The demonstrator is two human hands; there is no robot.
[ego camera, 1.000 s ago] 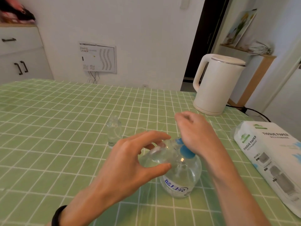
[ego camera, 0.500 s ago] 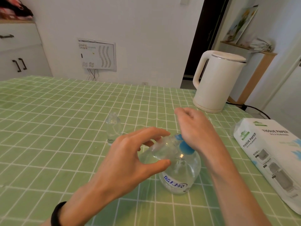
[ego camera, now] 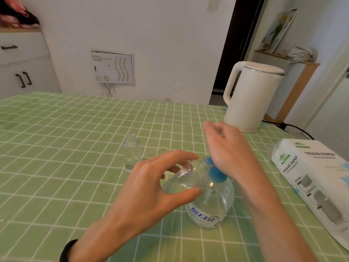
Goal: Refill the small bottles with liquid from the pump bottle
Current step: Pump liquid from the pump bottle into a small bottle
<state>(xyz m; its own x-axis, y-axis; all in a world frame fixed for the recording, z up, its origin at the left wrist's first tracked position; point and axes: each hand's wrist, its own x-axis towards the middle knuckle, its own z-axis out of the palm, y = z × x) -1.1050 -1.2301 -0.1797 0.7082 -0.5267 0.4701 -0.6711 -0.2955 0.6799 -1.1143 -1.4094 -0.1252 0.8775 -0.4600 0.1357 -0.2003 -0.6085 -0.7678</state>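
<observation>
A plain black band (ego camera: 68, 249) circled the wrist behind the left hand (ego camera: 145, 188), at the near edge. The 2 forearms and the right hand (ego camera: 229, 151) were bare.

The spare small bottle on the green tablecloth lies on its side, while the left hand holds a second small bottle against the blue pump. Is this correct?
Not quite. The head view shows the spare small bottle standing upright on the tablecloth, not lying on its side. The rest is right: the left hand holds a second small bottle against the blue pump.
</observation>
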